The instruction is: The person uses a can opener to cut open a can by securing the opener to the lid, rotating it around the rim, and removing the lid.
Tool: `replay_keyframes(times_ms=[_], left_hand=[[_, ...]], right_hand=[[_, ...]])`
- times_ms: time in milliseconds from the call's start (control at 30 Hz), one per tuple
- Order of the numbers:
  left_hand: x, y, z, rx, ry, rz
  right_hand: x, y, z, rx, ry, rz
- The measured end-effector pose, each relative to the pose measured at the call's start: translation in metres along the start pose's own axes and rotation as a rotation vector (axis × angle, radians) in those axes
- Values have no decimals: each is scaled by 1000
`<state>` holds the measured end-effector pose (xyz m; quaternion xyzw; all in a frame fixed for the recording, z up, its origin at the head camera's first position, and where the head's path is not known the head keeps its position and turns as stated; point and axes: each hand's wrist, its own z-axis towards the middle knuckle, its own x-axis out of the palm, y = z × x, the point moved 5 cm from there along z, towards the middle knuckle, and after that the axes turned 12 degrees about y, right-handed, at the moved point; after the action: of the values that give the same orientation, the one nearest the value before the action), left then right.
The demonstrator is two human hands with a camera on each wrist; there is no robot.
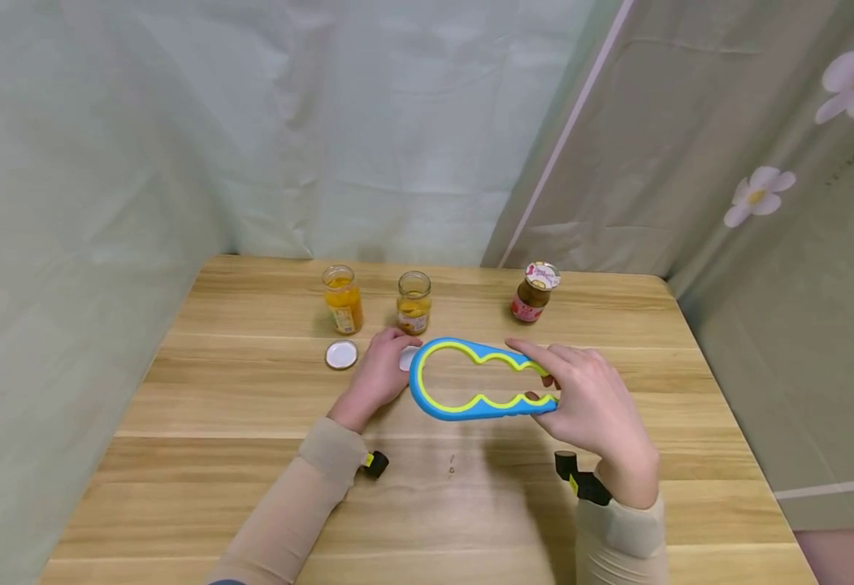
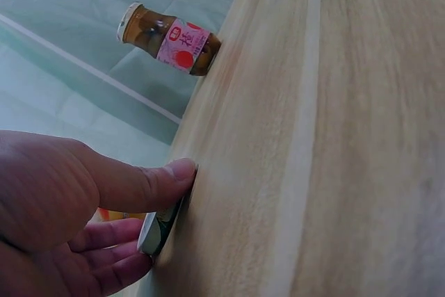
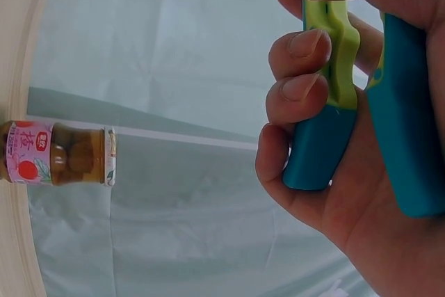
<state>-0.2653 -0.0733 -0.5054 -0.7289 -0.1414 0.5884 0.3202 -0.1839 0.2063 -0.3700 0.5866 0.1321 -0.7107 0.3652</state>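
My right hand (image 1: 591, 398) grips the handle ends of a blue and lime-green jar opener (image 1: 444, 413). In the right wrist view the fingers (image 3: 299, 95) curl round one arm of the jar opener (image 3: 323, 144). My left hand (image 1: 383, 370) pinches a jar lid (image 1: 408, 357) between thumb and fingers at the tabletop. The lid (image 2: 158, 231) tilts on its edge against the wood in the left wrist view. Just behind that hand stands an uncovered glass jar (image 1: 413, 305) with yellowish contents. The opener's round end hangs beside the lid.
An uncovered jar of orange fruit (image 1: 344, 305) stands at the back left, and a white-lined lid (image 1: 341, 354) lies in front of it. A lidded jar with a pink label (image 1: 532, 292) stands at the back right. Curtains (image 1: 397, 122) hang behind the wooden table (image 1: 214, 390).
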Motion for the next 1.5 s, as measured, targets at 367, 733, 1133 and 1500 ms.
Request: replay_keyframes(times_ms=[367,733,1133,1500], left_hand=[[2,-1,2,9,-16,23],[-2,-1,-2,26,-43,73],[-9,-14,-5,33,-53,55],[-15,-55,-6,203,-36,-165]], right_hand=[[-3,-1,-1,-10,-6,-4],[-1,0,0,-6,-6,10],[-4,-6,-4,12,-3,16],[-19,-34,-25,131,-31,4]])
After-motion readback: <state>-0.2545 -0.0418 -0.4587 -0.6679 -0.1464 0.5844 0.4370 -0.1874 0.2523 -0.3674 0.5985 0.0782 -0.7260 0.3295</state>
